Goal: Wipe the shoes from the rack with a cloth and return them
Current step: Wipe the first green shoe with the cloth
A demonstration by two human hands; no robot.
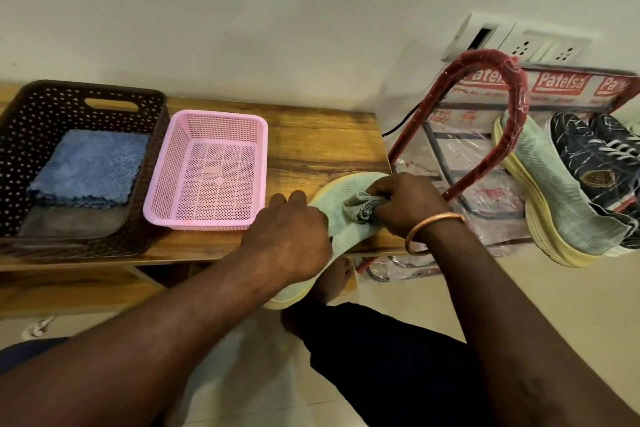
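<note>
A pale green mesh shoe (346, 189) with a yellow sole lies across the right end of the wooden table (311, 146), its heel hanging over the front edge. My left hand (291, 236) grips the shoe's middle from above. My right hand (405, 203) pinches a small grey cloth (360, 206) and holds it against the shoe's toe area. On the red-framed rack (485, 135) at the right sit the matching green shoe (554, 191) and a dark blue patterned sneaker (599, 156).
A pink plastic basket (207, 166) stands in the table's middle. To its left a dark brown basket (79, 163) holds folded blue cloths (90, 166). A wall socket panel (519, 42) hangs above the rack. My foot (332, 281) rests under the table's edge.
</note>
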